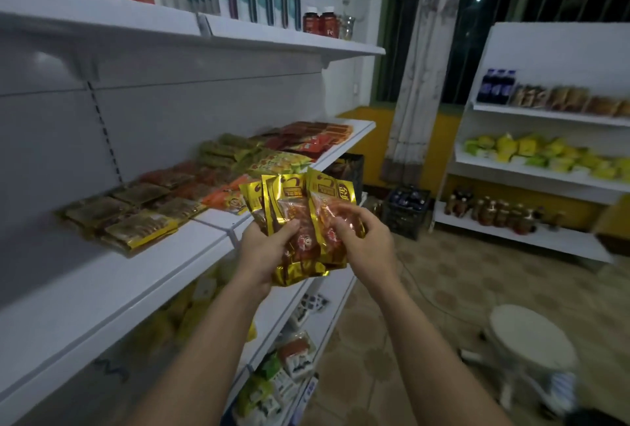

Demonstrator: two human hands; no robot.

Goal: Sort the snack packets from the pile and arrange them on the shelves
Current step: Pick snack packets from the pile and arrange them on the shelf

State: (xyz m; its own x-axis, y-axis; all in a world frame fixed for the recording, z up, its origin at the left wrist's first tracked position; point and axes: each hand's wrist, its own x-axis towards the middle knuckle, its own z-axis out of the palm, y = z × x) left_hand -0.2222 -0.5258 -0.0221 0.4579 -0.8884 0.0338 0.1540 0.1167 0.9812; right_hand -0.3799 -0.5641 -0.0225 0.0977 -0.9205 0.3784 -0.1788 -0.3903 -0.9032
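Observation:
I hold a fanned bundle of gold snack packets (300, 217) with clear windows in front of the middle shelf (143, 275). My left hand (266, 248) grips the bundle from the left and below, thumb across the front. My right hand (361, 234) pinches the rightmost packet at its right edge. On the middle shelf lie rows of packets: brown-and-yellow ones (133, 217) at the left, orange ones (221, 199), green ones (221, 149) and red ones (313, 139) farther along.
The upper shelf (272, 38) carries boxes and two dark bottles (318, 19). Lower shelves hold more packets (272, 378). A crate of bottles (405, 205) stands on the floor. A white stool (531, 337) is at the right. Another shelf unit (545, 173) stands against the far wall.

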